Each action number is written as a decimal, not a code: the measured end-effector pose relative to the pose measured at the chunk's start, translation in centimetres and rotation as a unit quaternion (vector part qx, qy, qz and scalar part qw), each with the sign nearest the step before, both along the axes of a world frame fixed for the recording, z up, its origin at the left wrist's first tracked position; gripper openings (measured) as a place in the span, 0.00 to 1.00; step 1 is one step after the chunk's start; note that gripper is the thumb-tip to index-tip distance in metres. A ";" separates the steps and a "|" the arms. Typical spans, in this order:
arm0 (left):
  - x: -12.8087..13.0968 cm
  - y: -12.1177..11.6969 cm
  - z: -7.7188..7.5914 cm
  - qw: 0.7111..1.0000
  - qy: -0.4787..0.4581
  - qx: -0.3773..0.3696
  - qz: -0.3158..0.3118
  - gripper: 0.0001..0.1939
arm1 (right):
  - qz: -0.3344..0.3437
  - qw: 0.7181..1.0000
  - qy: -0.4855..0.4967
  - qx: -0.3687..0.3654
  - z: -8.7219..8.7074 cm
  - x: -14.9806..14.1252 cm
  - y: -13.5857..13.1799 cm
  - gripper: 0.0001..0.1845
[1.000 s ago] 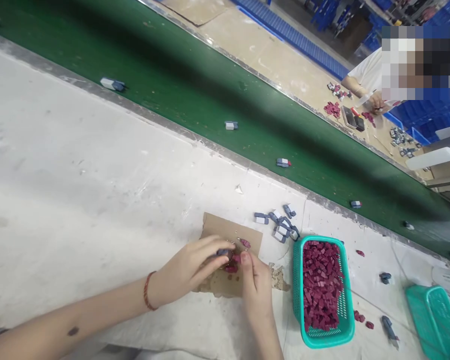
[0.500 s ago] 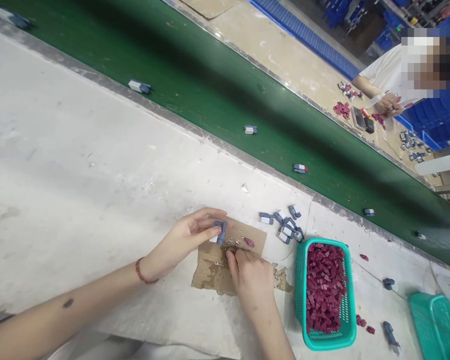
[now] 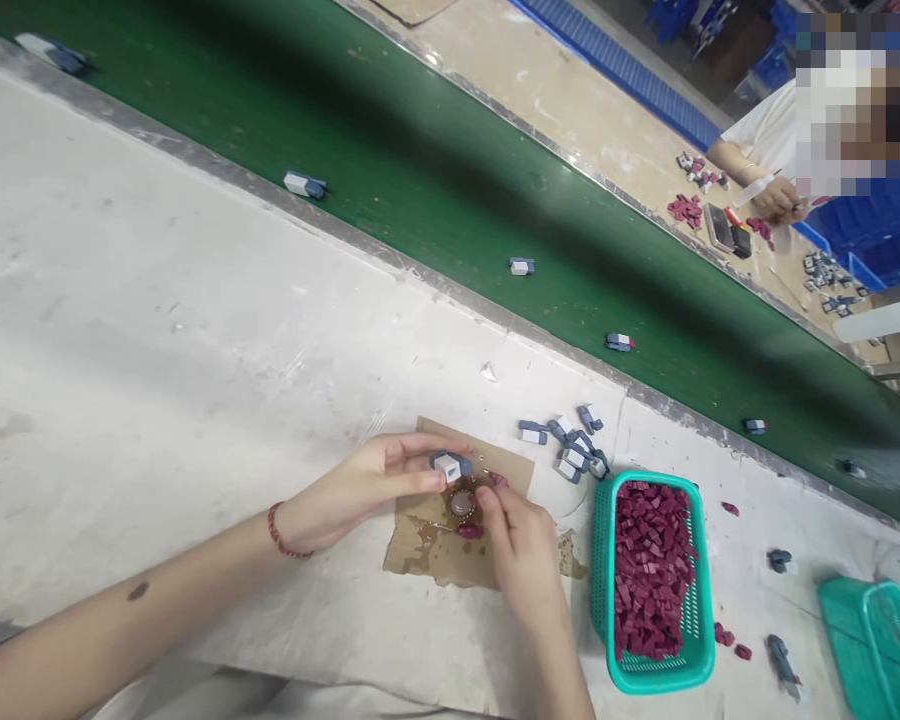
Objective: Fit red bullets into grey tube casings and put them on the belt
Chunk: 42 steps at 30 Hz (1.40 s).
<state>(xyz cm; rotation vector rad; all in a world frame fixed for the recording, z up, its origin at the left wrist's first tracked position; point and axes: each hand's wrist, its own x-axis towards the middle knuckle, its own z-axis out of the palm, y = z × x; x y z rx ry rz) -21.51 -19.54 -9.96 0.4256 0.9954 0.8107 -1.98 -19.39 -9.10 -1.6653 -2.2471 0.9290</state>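
Observation:
Between the thumb and fingers of my left hand (image 3: 390, 475) is a blue-grey and white plastic part (image 3: 448, 466), its hollow white end turned towards me. My right hand (image 3: 523, 535) has thumb and forefinger together at a small maroon plastic piece (image 3: 498, 479), partly hidden by the fingers. Just left of those fingertips a small round dish (image 3: 462, 503) with shiny contents sits on a stained piece of cardboard (image 3: 420, 550). A second maroon piece (image 3: 469, 531) lies beside the dish's near edge.
Right of the cardboard stands a green basket (image 3: 601, 590) of maroon pieces, with a pile of blue-grey and white parts (image 3: 570, 455) behind it. Parts ride on a green conveyor belt (image 3: 420, 190). Another green basket (image 3: 844, 630) stands far right. A co-worker's hand (image 3: 781, 200) is across the belt.
My right hand has moved right, off the dish, uncovering it and the maroon piece beside it. My left hand has turned its part and lowered slightly. Parts on the belt have shifted right.

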 end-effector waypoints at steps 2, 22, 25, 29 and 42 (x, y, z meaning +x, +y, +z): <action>0.1 -0.1 -0.2 1.000 -0.006 0.008 -0.027 0.23 | -0.048 0.992 0.108 -0.035 0.5 0.5 0.0 0.26; 1.0 -0.8 -0.3 0.997 0.056 0.045 -0.021 0.16 | 0.017 0.992 0.124 0.031 1.5 -1.0 0.1 0.25; 1.0 -0.8 -0.4 0.992 0.102 0.067 -0.045 0.16 | 0.031 0.994 0.070 0.079 1.1 -1.1 0.0 0.26; 1.3 -1.0 0.0 0.969 0.173 0.151 -0.086 0.14 | 0.016 0.993 0.088 0.078 0.4 -0.9 0.1 0.28; 1.9 0.0 1.0 0.865 0.281 0.360 -0.209 0.12 | 0.017 0.993 0.098 0.056 0.2 0.8 -1.0 0.33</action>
